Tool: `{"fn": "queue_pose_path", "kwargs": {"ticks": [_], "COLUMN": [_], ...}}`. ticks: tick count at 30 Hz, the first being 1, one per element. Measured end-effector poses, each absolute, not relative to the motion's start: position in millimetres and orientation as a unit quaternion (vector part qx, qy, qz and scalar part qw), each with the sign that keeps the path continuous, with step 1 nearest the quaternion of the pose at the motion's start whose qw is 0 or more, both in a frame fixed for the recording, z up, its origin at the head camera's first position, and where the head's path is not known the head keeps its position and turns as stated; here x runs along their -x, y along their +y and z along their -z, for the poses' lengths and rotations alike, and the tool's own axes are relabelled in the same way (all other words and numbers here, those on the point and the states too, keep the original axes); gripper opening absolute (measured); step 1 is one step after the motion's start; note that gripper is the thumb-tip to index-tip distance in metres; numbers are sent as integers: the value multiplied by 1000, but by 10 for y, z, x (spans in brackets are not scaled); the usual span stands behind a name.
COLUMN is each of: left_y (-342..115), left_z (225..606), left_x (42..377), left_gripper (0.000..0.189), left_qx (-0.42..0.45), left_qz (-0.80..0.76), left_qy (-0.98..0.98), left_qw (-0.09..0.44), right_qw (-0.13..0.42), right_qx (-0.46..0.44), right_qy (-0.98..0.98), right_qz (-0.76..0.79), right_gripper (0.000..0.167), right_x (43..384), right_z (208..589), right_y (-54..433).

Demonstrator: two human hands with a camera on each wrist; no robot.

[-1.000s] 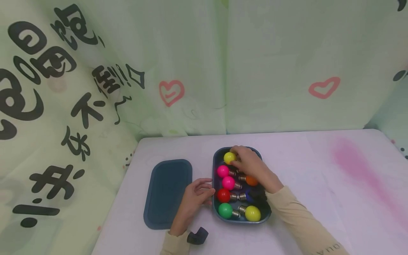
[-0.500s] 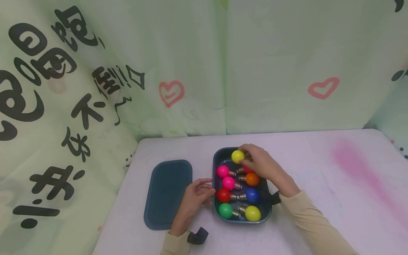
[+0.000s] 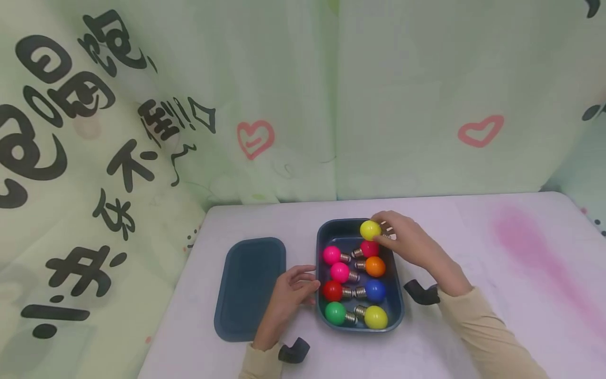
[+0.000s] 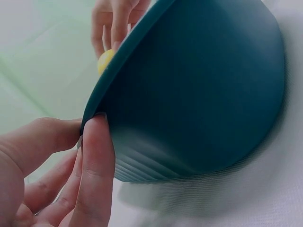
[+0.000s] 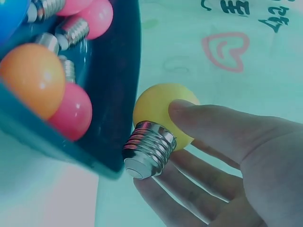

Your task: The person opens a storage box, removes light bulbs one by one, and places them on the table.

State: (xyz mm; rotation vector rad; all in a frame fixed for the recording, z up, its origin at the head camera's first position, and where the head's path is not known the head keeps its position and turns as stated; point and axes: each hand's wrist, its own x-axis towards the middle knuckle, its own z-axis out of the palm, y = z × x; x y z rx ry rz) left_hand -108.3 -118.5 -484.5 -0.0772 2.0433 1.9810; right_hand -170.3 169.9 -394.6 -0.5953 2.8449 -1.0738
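Note:
At the far right corner of the dark blue tray [image 3: 343,231], my right hand [image 3: 414,242] holds a yellow light bulb [image 3: 370,230] by thumb and fingers. In the right wrist view the thumb presses the bulb's yellow globe [image 5: 158,101], and its metal screw base [image 5: 149,146] is bare. The left hand [image 3: 290,292] pinches the tray's left rim between thumb and finger, as the left wrist view shows. Inside the tray lie two pink bulbs [image 3: 340,272], a red [image 3: 332,290], a green [image 3: 335,313], a rose-red [image 3: 369,248], an orange [image 3: 375,267], a blue [image 3: 375,290] and another yellow bulb [image 3: 376,318].
A flat dark blue lid [image 3: 251,289] lies on the white table [image 3: 473,263] left of the tray. Black wrist mounts [image 3: 294,350] sit at both cuffs. Behind the table hangs a pale green curtain [image 3: 397,105] with hearts and black lettering.
My right hand has carried the yellow bulb rightward from the tray's far left to its far right corner, uncovering the rose-red and blue bulbs. The left hand keeps its place.

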Motion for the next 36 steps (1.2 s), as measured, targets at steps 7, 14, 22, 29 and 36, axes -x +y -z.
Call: {"fn": "queue_pose_path", "kwargs": {"ticks": [7, 14, 22, 29, 36], "left_y": [-1184, -1180, -1180, -1171, -1161], "left_z": [4820, 4811, 4814, 4808, 4823], "left_x": [1089, 1089, 1084, 1072, 1070], "left_gripper": [43, 43, 44, 45, 44], "left_qx": [29, 27, 27, 21, 27], "left_qz": [-684, -684, -684, -691, -692], "left_qy": [714, 715, 715, 709, 708], "left_qw": [146, 143, 142, 138, 137], "right_qw": [6, -8, -5, 9, 21], "right_qx": [195, 200, 193, 176, 173], "right_qy": [923, 926, 931, 939, 938], "right_qz": [331, 319, 309, 297, 300], "right_gripper": [38, 39, 39, 40, 39], "right_x": [1715, 1725, 1738, 1759, 1802], "right_z": [3966, 3987, 4068, 4142, 4250], "right_y": [1849, 1986, 2133, 2226, 2298]}}
